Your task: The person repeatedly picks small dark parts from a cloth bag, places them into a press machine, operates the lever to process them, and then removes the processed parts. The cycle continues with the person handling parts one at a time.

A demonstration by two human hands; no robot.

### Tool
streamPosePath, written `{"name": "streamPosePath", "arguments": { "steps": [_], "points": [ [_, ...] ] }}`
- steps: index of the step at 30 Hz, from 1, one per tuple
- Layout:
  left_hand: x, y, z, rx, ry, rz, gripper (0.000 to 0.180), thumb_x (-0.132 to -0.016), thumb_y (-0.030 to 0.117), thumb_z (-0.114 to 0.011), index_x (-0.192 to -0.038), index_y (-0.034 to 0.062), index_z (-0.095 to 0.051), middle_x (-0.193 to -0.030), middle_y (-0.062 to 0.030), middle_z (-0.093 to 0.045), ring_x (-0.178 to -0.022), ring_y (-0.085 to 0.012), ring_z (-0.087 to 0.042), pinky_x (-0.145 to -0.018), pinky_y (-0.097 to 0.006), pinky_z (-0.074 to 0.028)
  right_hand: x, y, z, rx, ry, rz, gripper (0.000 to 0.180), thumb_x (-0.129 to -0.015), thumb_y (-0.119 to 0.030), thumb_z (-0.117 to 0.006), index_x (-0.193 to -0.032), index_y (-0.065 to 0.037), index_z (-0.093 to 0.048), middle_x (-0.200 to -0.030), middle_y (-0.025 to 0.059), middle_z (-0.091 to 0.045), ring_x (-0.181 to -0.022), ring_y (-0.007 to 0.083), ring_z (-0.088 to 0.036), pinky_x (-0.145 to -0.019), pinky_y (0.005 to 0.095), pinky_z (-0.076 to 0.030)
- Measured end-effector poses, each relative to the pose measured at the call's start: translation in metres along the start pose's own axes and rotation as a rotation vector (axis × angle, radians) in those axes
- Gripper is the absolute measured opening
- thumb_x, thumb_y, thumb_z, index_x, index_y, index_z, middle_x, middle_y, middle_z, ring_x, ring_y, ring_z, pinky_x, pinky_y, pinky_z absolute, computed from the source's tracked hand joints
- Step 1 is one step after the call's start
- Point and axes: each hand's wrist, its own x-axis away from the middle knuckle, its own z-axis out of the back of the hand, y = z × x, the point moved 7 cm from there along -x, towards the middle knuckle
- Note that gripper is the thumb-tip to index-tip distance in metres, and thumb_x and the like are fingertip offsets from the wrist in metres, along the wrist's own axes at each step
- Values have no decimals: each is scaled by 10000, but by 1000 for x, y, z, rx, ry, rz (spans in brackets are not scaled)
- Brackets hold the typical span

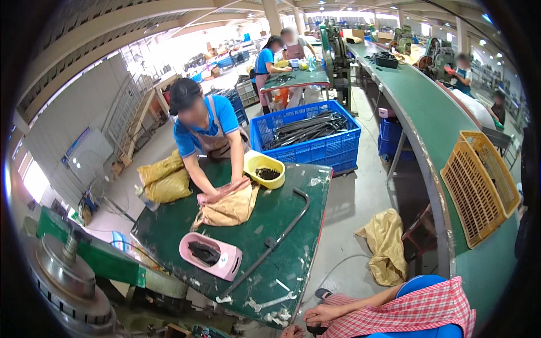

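Red-checked sleeve behind it, my right hand [321, 314] hangs slack and empty, fingers loose, just off the green-topped worktable [169, 225] where the silver open-ended spanner [274, 302] lies, while my left hand [290, 332] barely shows, grip untellable.

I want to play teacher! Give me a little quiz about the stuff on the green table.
1. Pick one: what colour is the tray holding dark parts near the front of the green table? A pink, B blue, C white.
2. True or false: the silver wrench lies inside that tray.
3. Fill in: the co-worker in the blue shirt has both hands on a brown ____.

Key
1. A.
2. False: it lies on the bare tabletop at the near end, apart from the tray.
3. sack.
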Motion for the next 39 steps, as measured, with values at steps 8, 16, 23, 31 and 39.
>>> {"name": "streamPosePath", "arguments": {
  "steps": [8, 16, 23, 31, 39],
  "points": [
    [-102, 85, 20, -178, 452, -168, 221, -846, 172, -514, -998, 34, -596, -921, -107, -606, -841, -262, -583, -777, -341, -473, -81, -9, 89, 59, 83, -23, 217, -905, -170, -512, -1078, -49, -562, -786, 36, -608, -662, 108, -584, -600, 262, -497],
    [-177, 129, 8, -1042, 867, -296, 166, -784, 89, -543, -926, 24, -601, -995, -109, -586, -957, -284, -530, -857, -363, -413, -126, -37, 199, 48, 139, -144, 219, -899, -189, -502, -1047, -37, -556, -727, 47, -626, -603, 122, -591, -560, 275, -483],
    [-199, 113, 24, -872, 766, -486, 228, -735, 66, -576, -950, 68, -651, -1030, -127, -580, -1014, -312, -509, -902, -423, -383, -177, -44, 226, 189, 181, 58, 191, -821, -142, -572, -986, -48, -587, -785, 70, -633, -718, 178, -634, -642, 315, -517],
    [-186, 117, 26, -788, 771, -422, 245, -755, 40, -566, -989, 44, -638, -1078, -101, -553, -1057, -299, -472, -935, -398, -369, -221, -74, 236, 67, 169, -51, 169, -872, -58, -501, -1025, -12, -556, -803, 59, -638, -714, 123, -587, -670, 273, -492],
    [-196, 128, 28, -622, 715, -248, 233, -810, 59, -561, -1036, 31, -612, -1115, -114, -551, -1099, -276, -452, -959, -367, -350, -272, -104, 283, 33, 249, -4, 180, -883, -75, -510, -1049, -15, -539, -823, 59, -637, -744, 120, -601, -677, 268, -493]
  ]
}}
